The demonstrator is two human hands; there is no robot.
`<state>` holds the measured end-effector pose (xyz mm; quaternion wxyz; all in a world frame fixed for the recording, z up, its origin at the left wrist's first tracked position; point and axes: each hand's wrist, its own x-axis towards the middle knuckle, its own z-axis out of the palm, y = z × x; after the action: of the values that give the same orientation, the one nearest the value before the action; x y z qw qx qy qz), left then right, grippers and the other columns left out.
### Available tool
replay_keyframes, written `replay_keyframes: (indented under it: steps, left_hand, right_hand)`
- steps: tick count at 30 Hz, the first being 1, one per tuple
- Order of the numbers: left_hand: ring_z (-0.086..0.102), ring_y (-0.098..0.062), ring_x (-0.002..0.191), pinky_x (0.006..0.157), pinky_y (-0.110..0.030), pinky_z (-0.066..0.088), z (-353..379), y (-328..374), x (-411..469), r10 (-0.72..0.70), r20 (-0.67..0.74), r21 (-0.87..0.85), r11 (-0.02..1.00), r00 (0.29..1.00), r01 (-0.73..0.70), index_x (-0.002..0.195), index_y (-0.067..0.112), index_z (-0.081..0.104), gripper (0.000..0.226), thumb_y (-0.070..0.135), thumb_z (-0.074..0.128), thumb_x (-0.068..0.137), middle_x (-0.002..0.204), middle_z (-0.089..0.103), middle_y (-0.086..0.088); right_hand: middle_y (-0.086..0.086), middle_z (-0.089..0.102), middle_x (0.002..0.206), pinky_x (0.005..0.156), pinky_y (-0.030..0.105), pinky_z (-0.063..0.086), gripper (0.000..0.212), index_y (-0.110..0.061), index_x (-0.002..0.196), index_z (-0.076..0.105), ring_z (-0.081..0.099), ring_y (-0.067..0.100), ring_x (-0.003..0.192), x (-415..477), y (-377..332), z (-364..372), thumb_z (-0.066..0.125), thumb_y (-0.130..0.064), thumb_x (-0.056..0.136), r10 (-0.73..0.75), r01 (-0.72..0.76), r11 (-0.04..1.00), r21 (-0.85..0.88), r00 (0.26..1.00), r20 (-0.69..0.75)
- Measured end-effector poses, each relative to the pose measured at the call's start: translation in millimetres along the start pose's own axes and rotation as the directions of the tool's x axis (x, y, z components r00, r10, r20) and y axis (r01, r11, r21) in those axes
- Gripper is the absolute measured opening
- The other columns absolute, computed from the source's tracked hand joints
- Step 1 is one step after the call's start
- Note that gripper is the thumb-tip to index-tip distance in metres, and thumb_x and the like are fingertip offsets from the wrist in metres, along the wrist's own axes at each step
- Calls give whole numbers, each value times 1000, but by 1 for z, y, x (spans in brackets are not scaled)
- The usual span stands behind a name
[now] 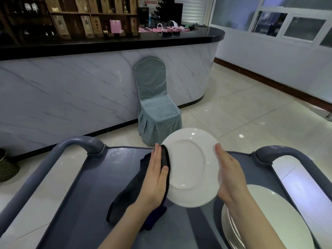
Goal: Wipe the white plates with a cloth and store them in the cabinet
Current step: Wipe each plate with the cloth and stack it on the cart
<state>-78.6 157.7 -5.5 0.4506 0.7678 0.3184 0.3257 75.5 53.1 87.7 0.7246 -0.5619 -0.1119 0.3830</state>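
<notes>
The left hand's fingers (156, 159) lie straight and together, flat along the left rim of a white plate (190, 166), pressing a fold of dark cloth (125, 200) against that rim. The right hand's fingers (221, 159) are straight too, laid flat on the opposite rim. Neither hand curls round anything, so the plate is sandwiched between two flat palms, the left hand (156, 178) on one side and the right hand (231, 178) on the other. The plate is held clear of the tray, its face tilted up toward the person.

There is one plate in the hands and one cloth, whose loose end trails down onto the tray beneath the left wrist. A purplish fold shows there as well, but I cannot tell whether it is the same cloth. One stack of plates (269, 221) sits at the near right of the tray. Several rims show at its side, too tightly packed to count.

All of this is over a grey cart tray (86, 186) with a raised lip and two looped handles, one left (79, 142) and one right (280, 151). The tray is bare to the left of the cloth. The stack lies close to the right lip.

Beyond the far edge, one covered chair (154, 97) stands against a marble-fronted counter (71, 87), with open tiled floor (242, 112) to its right. One woven basket (7, 168) sits at far left.
</notes>
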Motion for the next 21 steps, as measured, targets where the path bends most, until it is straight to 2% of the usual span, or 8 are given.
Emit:
replay_keyframes:
  steps: [3, 6, 8, 10, 12, 14, 17, 21]
  left_hand:
    - [-11, -5, 149, 123, -35, 0, 24, 8, -31, 42, -44, -16, 999, 998, -43, 152, 37, -4, 57, 37, 23, 103, 162, -10, 20]
    - [-13, -11, 150, 121, -30, -9, 42, 25, -37, 155, -7, 180, 972, 988, -151, 154, 32, -4, 59, 36, 21, 101, 163, -11, 16]
    - [-12, -12, 150, 120, -31, -10, 45, 33, -34, 229, 62, 330, 914, 972, -236, 155, 28, -3, 60, 31, 21, 100, 163, -10, 14]
    - [-13, -8, 149, 122, -32, -7, 41, 33, -31, 235, 151, 393, 877, 960, -277, 154, 30, -7, 61, 30, 18, 98, 162, -14, 17]
    - [-15, -5, 148, 123, -33, -5, 36, 29, -30, 204, 198, 365, 892, 959, -265, 152, 33, -12, 60, 33, 15, 98, 161, -18, 20]
    - [-15, -4, 148, 122, -32, -6, 34, 25, -33, 162, 166, 313, 927, 973, -208, 151, 32, -12, 59, 35, 13, 98, 160, -19, 21]
    - [-16, -4, 148, 121, -30, -9, 36, 23, -38, 103, 114, 267, 955, 988, -131, 151, 31, -12, 58, 39, 11, 98, 160, -19, 22]
    - [-17, -9, 149, 120, -31, -11, 45, 37, -32, 200, 182, 352, 901, 963, -253, 152, 32, -14, 59, 34, 14, 100, 161, -18, 18]
  right_hand:
    - [3, 78, 97, 58, 30, 59, 31, -17, 83, 80, 75, 19, 82, 5, 0, 4, 64, -41, 93, 0, 11, 994, 110, 995, -98]
    - [1, 78, 96, 68, 32, 59, 29, -15, 87, 78, 75, 19, 86, 6, 12, 16, 65, -41, 93, 25, 8, 985, 171, 982, -190]
    - [2, 78, 96, 79, 38, 58, 28, -14, 94, 74, 74, 21, 90, 5, 18, 19, 64, -40, 93, 58, -17, 983, 183, 974, -219]
    - [1, 79, 91, 79, 40, 59, 26, -14, 96, 73, 75, 22, 89, 4, 21, 17, 65, -39, 93, 88, -43, 980, 194, 969, -229]
    - [0, 79, 91, 83, 43, 58, 27, -13, 97, 72, 74, 24, 91, 6, 20, 13, 66, -38, 92, 95, -45, 978, 202, 965, -245]
    - [1, 78, 95, 90, 46, 56, 28, -13, 100, 71, 72, 26, 97, 7, 18, 9, 67, -39, 91, 88, -32, 976, 214, 962, -259]
    - [-2, 78, 95, 88, 43, 56, 29, -16, 98, 72, 72, 24, 95, 7, 14, 4, 66, -43, 91, 74, -15, 978, 209, 958, -276]
    - [-1, 78, 95, 84, 39, 56, 31, -14, 98, 74, 73, 20, 92, -3, 20, 5, 63, -43, 93, 44, -3, 989, 147, 961, -274]
